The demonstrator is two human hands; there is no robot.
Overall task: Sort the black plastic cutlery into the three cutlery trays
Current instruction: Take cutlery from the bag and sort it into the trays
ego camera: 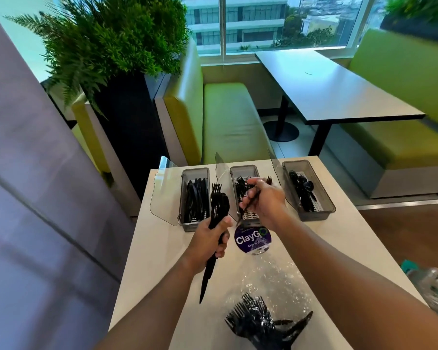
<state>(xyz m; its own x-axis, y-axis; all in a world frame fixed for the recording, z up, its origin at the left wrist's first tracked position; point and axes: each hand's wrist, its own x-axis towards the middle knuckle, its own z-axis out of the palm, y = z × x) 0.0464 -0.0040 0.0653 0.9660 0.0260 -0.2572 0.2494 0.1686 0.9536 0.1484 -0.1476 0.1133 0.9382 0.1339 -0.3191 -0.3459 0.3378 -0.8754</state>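
Left hand (pixel 213 239) grips a cutlery bundle (pixel 219 205) by the handles. Right hand (pixel 264 200) fingers pinch one fork (pixel 244 209) over the middle tray (pixel 243 168). The plastic looks light, stiff and slick, so mid-handle is best.

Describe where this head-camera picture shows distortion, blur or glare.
Head view: the wide-angle lens tilts and stretches the grey wall at left; the right hand and its fork are motion-blurred over the middle tray; light glints off the clear plastic wrap.
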